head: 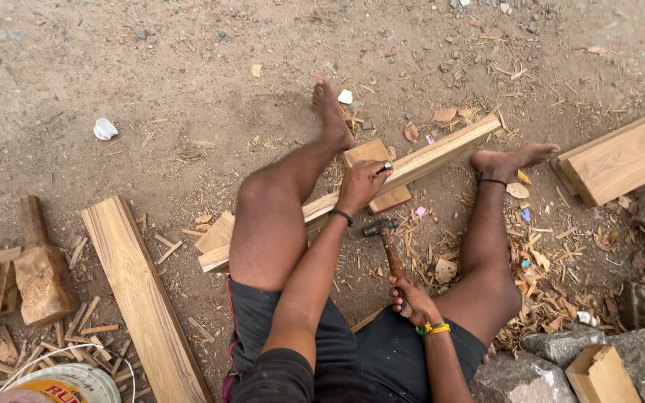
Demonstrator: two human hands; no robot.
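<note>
Head view: my left hand (pixel 361 183) grips a chisel (pixel 385 168) on the long plank (pixel 412 166); my right hand (pixel 410 301) clasps the hammer (pixel 390 250). I should strike squarely.

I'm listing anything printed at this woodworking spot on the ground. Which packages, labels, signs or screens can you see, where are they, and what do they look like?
Bucket: bottom left corner, cut off by the frame edge; round, white lid or rim, a yellow label with red print.
Crumpled scrap: on the bare dirt at upper left; small, white with a trace of blue, maybe a wrapper.
No signs or screens show.
</note>
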